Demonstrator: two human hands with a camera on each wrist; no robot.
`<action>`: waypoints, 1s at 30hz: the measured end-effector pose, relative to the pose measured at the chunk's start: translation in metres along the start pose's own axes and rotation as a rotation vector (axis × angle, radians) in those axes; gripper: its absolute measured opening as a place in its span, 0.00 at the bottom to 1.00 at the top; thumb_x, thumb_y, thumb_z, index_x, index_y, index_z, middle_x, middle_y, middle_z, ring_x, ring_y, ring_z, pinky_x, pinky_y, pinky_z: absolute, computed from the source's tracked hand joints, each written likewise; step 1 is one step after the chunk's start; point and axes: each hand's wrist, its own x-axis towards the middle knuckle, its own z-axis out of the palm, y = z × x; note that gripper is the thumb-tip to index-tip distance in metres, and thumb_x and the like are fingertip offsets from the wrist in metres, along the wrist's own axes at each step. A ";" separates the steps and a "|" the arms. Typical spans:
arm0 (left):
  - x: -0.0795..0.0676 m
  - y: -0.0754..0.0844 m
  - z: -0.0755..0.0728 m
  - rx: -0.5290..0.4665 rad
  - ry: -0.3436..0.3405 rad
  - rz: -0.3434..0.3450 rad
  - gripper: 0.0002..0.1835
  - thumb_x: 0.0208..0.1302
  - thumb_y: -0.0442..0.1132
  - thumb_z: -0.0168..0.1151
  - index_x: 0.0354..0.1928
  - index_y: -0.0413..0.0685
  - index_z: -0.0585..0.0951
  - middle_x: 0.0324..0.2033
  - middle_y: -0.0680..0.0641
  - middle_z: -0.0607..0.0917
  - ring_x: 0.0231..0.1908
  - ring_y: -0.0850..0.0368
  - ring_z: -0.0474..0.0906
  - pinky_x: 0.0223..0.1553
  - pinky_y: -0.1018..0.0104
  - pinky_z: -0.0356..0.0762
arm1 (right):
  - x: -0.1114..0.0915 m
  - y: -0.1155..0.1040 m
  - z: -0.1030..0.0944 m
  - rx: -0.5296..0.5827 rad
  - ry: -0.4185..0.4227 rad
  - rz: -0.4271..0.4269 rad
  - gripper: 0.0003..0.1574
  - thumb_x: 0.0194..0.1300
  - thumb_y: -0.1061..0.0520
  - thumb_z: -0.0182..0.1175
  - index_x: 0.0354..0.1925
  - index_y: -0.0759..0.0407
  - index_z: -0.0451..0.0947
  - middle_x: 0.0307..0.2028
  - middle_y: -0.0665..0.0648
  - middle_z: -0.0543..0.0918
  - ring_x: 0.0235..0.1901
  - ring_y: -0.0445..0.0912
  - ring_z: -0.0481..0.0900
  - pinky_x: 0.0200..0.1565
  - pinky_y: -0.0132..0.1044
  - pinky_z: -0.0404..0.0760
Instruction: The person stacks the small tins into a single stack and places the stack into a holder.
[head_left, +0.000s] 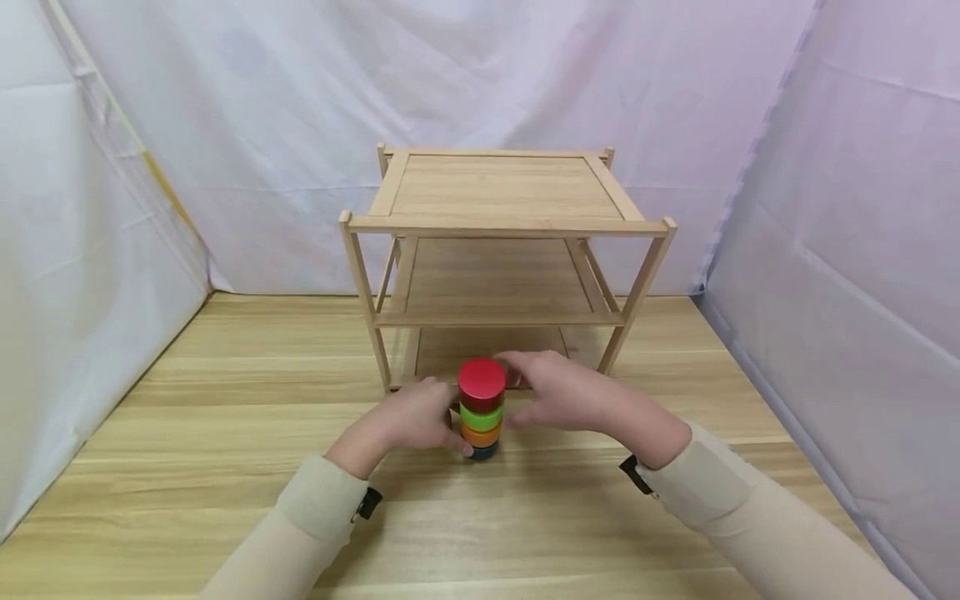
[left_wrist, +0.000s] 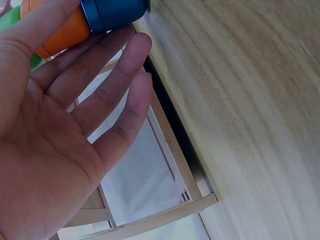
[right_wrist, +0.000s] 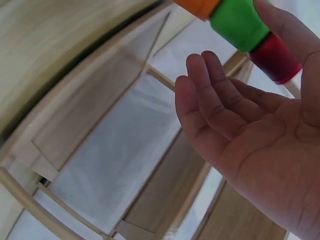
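A small upright stack of round cup-like pieces stands on the wooden table, between both hands. From the top come a red piece (head_left: 482,379), a green one (head_left: 482,418), an orange one (head_left: 481,437) and a dark blue one (head_left: 484,452). My left hand (head_left: 420,417) is at the stack's left, thumb before the lower pieces and long fingers loosely extended beside the blue piece (left_wrist: 117,12). On the other side my right hand (head_left: 558,390) is cupped, fingers bent slightly and apart from the green piece (right_wrist: 240,25) in the right wrist view. Its thumb overlaps the stack there; contact is unclear.
Right behind the stack stands a wooden shelf rack (head_left: 510,227) with three levels, its front posts close to both hands. The wood-grain table (head_left: 300,350) extends around it. White cloth (head_left: 300,108) hangs at the back and both sides.
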 end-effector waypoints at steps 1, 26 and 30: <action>0.000 0.000 0.000 -0.002 -0.001 -0.004 0.29 0.54 0.44 0.86 0.57 0.52 0.85 0.53 0.49 0.91 0.37 0.62 0.85 0.45 0.61 0.86 | 0.001 0.002 0.002 0.007 -0.008 0.008 0.47 0.61 0.55 0.79 0.74 0.60 0.70 0.56 0.56 0.88 0.57 0.53 0.86 0.60 0.49 0.86; -0.004 -0.007 0.003 -0.052 -0.005 -0.006 0.26 0.56 0.43 0.84 0.57 0.51 0.87 0.53 0.47 0.91 0.34 0.63 0.85 0.43 0.60 0.86 | 0.007 0.039 0.066 0.434 -0.022 0.092 0.35 0.55 0.55 0.83 0.60 0.53 0.82 0.50 0.54 0.85 0.38 0.46 0.85 0.41 0.39 0.86; -0.006 -0.008 0.003 -0.061 -0.007 -0.002 0.26 0.57 0.44 0.84 0.57 0.50 0.86 0.53 0.47 0.91 0.37 0.62 0.86 0.45 0.58 0.86 | 0.007 0.040 0.072 0.409 -0.007 0.084 0.33 0.55 0.52 0.83 0.57 0.50 0.82 0.48 0.54 0.85 0.40 0.48 0.82 0.40 0.40 0.83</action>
